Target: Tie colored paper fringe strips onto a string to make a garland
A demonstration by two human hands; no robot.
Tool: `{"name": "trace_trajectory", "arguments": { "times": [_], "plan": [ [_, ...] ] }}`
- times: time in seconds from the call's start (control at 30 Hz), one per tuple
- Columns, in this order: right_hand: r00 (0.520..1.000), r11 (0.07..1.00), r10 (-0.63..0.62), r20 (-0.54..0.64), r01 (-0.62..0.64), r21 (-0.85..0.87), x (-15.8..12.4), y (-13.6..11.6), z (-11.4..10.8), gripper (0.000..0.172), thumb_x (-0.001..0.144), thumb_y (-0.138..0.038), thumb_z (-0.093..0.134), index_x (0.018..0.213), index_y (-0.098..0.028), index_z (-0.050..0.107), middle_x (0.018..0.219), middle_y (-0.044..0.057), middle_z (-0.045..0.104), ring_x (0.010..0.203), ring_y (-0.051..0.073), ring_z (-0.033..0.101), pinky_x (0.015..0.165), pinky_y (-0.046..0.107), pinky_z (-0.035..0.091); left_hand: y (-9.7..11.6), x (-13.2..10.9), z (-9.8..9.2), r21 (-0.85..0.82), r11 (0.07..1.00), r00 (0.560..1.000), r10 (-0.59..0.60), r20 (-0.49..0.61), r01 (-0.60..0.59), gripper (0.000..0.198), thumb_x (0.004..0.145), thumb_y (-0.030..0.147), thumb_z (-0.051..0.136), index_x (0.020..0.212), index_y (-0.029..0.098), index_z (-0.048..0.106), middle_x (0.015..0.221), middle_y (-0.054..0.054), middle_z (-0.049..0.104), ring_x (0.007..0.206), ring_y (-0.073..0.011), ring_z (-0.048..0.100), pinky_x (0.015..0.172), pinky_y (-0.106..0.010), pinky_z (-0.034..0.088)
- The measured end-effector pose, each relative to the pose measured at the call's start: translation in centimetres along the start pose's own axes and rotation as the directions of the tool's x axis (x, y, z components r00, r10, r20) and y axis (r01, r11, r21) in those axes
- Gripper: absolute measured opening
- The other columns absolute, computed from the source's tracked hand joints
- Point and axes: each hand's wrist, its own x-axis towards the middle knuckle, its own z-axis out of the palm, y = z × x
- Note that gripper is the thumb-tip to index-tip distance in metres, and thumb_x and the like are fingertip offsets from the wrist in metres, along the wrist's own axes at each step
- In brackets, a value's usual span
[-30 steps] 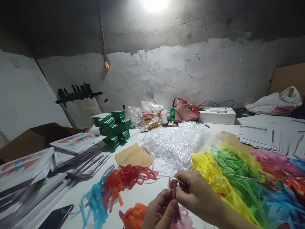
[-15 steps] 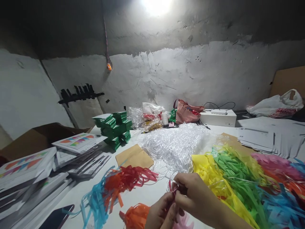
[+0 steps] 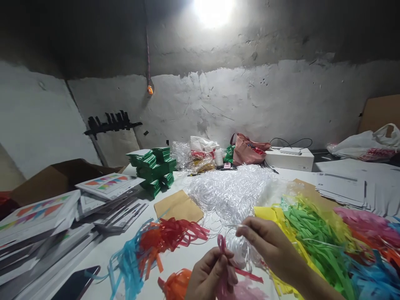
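Observation:
My left hand [image 3: 212, 271] is closed around a pink tissue-paper tassel [image 3: 222, 243], whose narrow loop sticks up above the fingers. Pale pink strips hang below that hand. A little to the right, my right hand [image 3: 265, 239] pinches the end of a thin white string [image 3: 233, 226]. Behind both hands spreads a heap of shiny white string [image 3: 228, 191]. An orange tassel [image 3: 178, 283] lies left of my left hand. Red paper strips [image 3: 184, 229] and blue paper strips [image 3: 128, 258] lie further left.
Yellow sheets [image 3: 265, 212], green strips [image 3: 321, 233] and pink strips [image 3: 359, 221] cover the right side. At left are stacked printed cards [image 3: 109, 185], bundled green paper [image 3: 153, 168] and a phone [image 3: 76, 283]. A brown envelope [image 3: 178, 206] lies mid-table. Behind stand a white box [image 3: 290, 160] and a pink bag [image 3: 248, 150].
My hands, earlier together at the tassel, are now apart. The right hand has moved up and right with the string, and the tassel's loop shows above my left fingers. The view has shifted slightly.

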Motion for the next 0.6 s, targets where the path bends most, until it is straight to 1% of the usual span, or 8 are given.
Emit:
{"name": "trace_trajectory", "arguments": {
  "times": [0.03,0.07,0.17,0.27,0.4,0.5,0.6],
  "plan": [
    [0.999,0.999,-0.030,-0.045,0.029,-0.025,-0.1,-0.4,-0.3,0.033,0.097,-0.041,0.050,0.080,-0.017,0.065,0.068,0.000,0.058,0.063,0.013,0.052,0.059,0.026,0.039,0.1,0.1,0.0,-0.037,0.999,1.000,-0.017,0.000,0.017,0.039,0.070,0.050,0.085,0.084,0.016,0.075,0.052,0.000,0.067,0.046,-0.0075,0.057,0.048,-0.016,0.040],
    [0.996,0.998,-0.058,-0.065,0.055,-0.039,-0.2,-0.7,-0.5,0.035,0.098,-0.042,0.048,0.080,-0.017,0.065,0.069,0.000,0.059,0.063,0.013,0.052,0.059,0.025,0.039,0.1,0.1,0.1,-0.068,0.997,1.000,-0.028,0.000,0.028,0.039,0.069,0.049,0.087,0.084,0.015,0.075,0.050,0.000,0.067,0.046,-0.0074,0.057,0.048,-0.016,0.040],
    [0.993,0.991,-0.119,-0.009,0.118,-0.071,-0.6,-1.2,-0.5,0.034,0.099,-0.039,0.047,0.080,-0.018,0.064,0.068,0.000,0.061,0.061,0.012,0.055,0.058,0.024,0.039,0.1,0.1,0.2,-0.141,0.989,0.999,-0.051,-0.008,0.049,0.038,0.066,0.046,0.090,0.081,0.015,0.076,0.047,0.000,0.067,0.045,-0.0077,0.058,0.050,-0.017,0.040],
    [0.987,0.965,-0.155,0.042,0.160,-0.207,-1.0,-1.0,0.0,0.033,0.100,-0.035,0.045,0.078,-0.018,0.063,0.064,-0.001,0.059,0.058,0.012,0.054,0.057,0.024,0.037,0.0,0.1,0.2,-0.196,0.979,0.998,-0.064,-0.019,0.059,0.038,0.063,0.045,0.091,0.079,0.015,0.076,0.046,0.000,0.067,0.046,-0.0091,0.060,0.051,-0.018,0.041],
    [0.984,0.876,-0.173,0.047,0.176,-0.448,-1.1,0.2,0.7,0.033,0.101,-0.030,0.040,0.074,-0.019,0.057,0.064,0.000,0.059,0.059,0.014,0.055,0.057,0.026,0.035,-0.2,0.2,0.0,-0.195,0.978,0.996,-0.086,-0.021,0.080,0.039,0.063,0.047,0.091,0.078,0.015,0.076,0.044,0.000,0.066,0.045,-0.0101,0.061,0.052,-0.019,0.043],
    [0.975,0.803,-0.218,0.037,0.201,-0.561,-1.1,1.1,1.0,0.032,0.101,-0.025,0.037,0.075,-0.019,0.054,0.065,0.003,0.062,0.058,0.015,0.057,0.055,0.026,0.034,-0.4,0.2,-0.2,-0.178,0.980,0.996,-0.090,-0.014,0.086,0.039,0.064,0.048,0.090,0.079,0.015,0.075,0.043,0.000,0.067,0.043,-0.0093,0.060,0.053,-0.019,0.044],
    [0.962,0.734,-0.271,0.037,0.231,-0.639,-1.0,1.6,1.4,0.031,0.100,-0.021,0.036,0.075,-0.019,0.055,0.064,0.004,0.063,0.055,0.016,0.057,0.052,0.027,0.032,-0.5,0.1,-0.2,-0.163,0.983,0.996,-0.090,-0.017,0.086,0.040,0.063,0.048,0.090,0.078,0.014,0.074,0.043,-0.001,0.067,0.042,-0.0090,0.059,0.052,-0.019,0.044]
  ]
}}
